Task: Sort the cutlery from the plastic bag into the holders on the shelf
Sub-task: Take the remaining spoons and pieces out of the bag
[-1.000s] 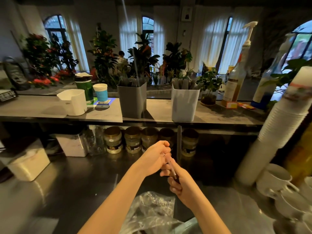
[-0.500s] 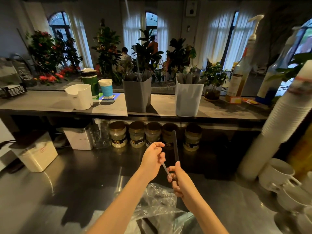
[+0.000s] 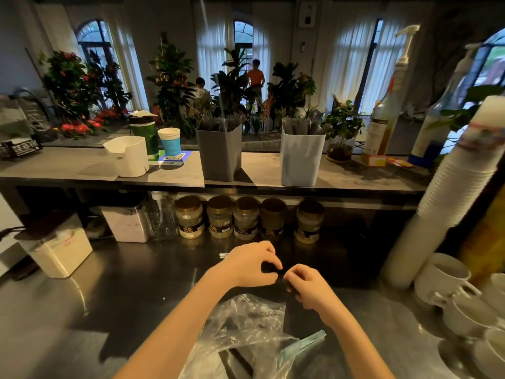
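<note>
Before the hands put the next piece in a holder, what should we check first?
1. Grip on the dark cutlery piece: left hand and right hand both pinch it. Ok.
2. Which kind of piece: too dark and small. Cannot tell.
3. Upright on the shelf: grey holder and pale holder. Ok.
4. Spare room in them: both hold wrapped pieces. Cannot tell.
5. The plastic bag lies under the arms, off the way to the shelf. Ok.

A café service counter, probably: stacked paper cups (image 3: 461, 184), a syrup pump bottle (image 3: 388, 116), cutlery holders (image 3: 218, 151), white mugs (image 3: 442, 277).
</note>
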Available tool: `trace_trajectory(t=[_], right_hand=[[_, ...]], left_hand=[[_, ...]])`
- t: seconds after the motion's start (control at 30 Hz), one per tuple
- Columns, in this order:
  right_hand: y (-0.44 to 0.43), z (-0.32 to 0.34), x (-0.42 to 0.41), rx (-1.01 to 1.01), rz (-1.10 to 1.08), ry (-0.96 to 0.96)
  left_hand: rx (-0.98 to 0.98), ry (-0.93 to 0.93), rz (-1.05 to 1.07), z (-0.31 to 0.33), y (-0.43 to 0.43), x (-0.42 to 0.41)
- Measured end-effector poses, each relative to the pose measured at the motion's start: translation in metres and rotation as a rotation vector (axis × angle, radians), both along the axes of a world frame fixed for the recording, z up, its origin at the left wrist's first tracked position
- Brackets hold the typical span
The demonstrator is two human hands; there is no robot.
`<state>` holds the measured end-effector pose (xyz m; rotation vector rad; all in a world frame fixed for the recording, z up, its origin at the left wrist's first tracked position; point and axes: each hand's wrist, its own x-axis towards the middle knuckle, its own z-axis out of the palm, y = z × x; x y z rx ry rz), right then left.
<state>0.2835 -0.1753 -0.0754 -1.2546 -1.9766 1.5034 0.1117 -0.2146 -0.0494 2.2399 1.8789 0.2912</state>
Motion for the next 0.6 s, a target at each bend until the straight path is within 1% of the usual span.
trace_trajectory(t=[0.1, 0.23, 0.33, 0.4, 0.47, 0.53, 0.6], right_hand=[[0.007, 0.005, 0.007, -0.102, -0.055, 0.122], [0.012, 0.006, 0.011, -0.231, -0.15, 0.336], [0.012, 0.007, 0.009, -0.414, -0.248, 0.49], [0.011, 0.006, 0.007, -0.448, -0.239, 0.547], [0.008, 0.002, 0.004, -0.326, -0.191, 0.559], [0.004, -0.001, 0.003, -0.131, -0.153, 0.522], [0.005, -0.002, -0.001, 0.004, -0.135, 0.518]], left_hand=[[-0.057, 0.047, -0.085, -0.003, -0.001, -0.004], [-0.058, 0.022, 0.014, -0.008, -0.001, 0.002], [-0.088, -0.077, 0.082, -0.014, -0.001, 0.006], [-0.103, -0.174, 0.1, -0.019, -0.001, 0.01], [-0.118, -0.298, 0.123, -0.021, -0.002, 0.014], [-0.137, -0.445, 0.153, -0.022, -0.003, 0.019], [-0.133, -0.528, 0.175, -0.021, -0.004, 0.023]])
